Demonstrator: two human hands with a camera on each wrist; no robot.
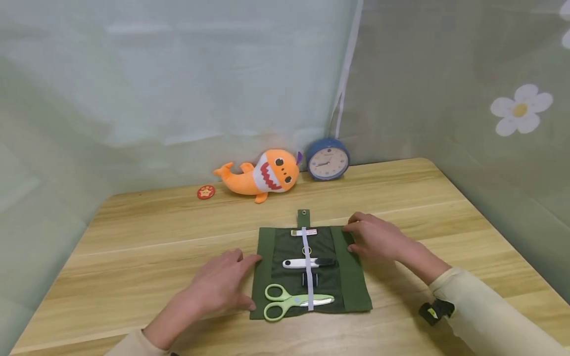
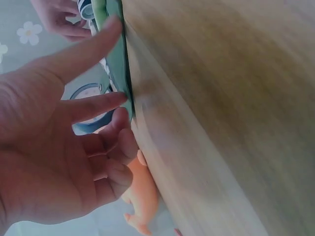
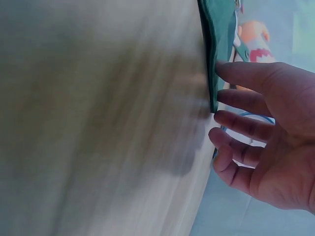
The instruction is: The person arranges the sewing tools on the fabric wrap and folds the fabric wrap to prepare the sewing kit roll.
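Note:
A dark green fabric roll-up pouch (image 1: 355,282) lies unfolded on the table, its snap tab (image 1: 304,216) pointing away from me. Under its pale elastic strap (image 1: 305,241) sit light green scissors (image 1: 291,300), a white-and-black utility knife (image 1: 294,263), a small dark spool-like item (image 1: 315,280), a little yellow ring and a white printed strip (image 1: 296,233). My left hand (image 1: 220,282) touches the pouch's left edge with extended thumb and index finger; its other fingers bend loosely in the left wrist view. On the right side flap, my right hand (image 1: 378,237) rests its thumb and fingertips, relaxed.
At the back of the wooden table (image 1: 147,237) lie an orange shark plush (image 1: 242,183) and a round red star badge (image 1: 206,192). A blue alarm clock (image 1: 328,160) stands beside the plush. Curtain-like cloth (image 1: 222,74) hangs behind the table and along both sides.

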